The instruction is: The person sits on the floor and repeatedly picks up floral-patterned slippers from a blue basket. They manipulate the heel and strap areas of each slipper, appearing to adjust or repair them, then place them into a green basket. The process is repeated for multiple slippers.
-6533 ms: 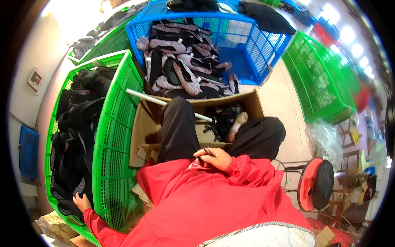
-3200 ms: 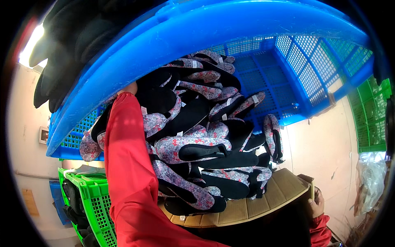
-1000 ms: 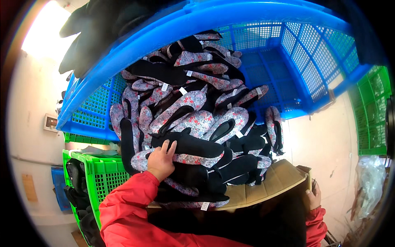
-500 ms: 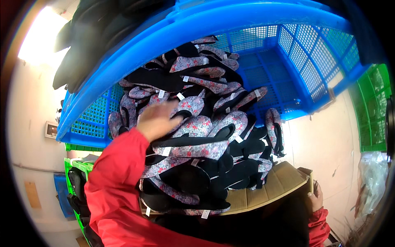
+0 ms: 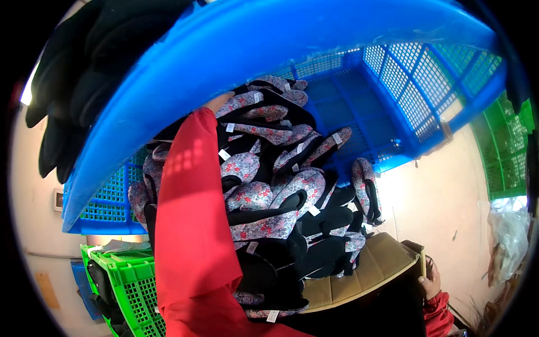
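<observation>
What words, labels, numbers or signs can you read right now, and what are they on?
None can be read.
White tags on the floral shoes: marks visible, too small to read.
Small framed item on the left wall: partly hidden, no readable text.

- A green mesh crate is placed at lower left, and dark items are held inside it.
- Another green mesh crate is partly cut off at the right edge.
- A clear plastic bag is seen crumpled below that crate.
- The pale floor is crossed by thin joint lines.
- The left wall is marked by a tan rectangle.
- A blue object is half hidden behind the lower-left crate.
</observation>
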A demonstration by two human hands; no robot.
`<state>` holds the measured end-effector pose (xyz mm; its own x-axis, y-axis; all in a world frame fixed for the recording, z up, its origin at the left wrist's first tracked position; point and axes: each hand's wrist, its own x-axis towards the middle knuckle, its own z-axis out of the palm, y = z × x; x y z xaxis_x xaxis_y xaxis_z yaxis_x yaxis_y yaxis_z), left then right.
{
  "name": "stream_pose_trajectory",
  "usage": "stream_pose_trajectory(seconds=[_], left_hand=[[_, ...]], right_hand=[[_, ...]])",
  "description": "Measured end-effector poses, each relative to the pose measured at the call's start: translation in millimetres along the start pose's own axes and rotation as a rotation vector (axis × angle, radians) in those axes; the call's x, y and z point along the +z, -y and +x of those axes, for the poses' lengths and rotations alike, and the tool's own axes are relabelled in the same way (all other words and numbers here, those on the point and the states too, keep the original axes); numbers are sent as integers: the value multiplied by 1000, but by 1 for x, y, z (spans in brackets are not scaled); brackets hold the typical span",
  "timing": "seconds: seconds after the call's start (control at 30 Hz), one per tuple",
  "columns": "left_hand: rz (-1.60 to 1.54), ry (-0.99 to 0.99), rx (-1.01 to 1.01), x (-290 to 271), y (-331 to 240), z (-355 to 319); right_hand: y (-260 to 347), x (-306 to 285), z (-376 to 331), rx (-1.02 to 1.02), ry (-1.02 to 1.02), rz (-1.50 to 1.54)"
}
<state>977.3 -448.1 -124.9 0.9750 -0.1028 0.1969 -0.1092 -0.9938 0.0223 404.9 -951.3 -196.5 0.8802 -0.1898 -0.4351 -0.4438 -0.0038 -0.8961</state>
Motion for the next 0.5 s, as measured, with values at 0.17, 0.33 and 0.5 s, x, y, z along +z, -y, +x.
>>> stream_pose_trajectory(seconds=[0.17,0.33,0.5], left_hand=[[158,5,1,13,3,1],[115,107,65,22,11,17],[-54,267,77,29,40,29]], right_hand=[[-7,-1,1,-2,-3,-1],[-13,-2,0,-10,-22,-23],[-14,-4,2,-25,4,-26]])
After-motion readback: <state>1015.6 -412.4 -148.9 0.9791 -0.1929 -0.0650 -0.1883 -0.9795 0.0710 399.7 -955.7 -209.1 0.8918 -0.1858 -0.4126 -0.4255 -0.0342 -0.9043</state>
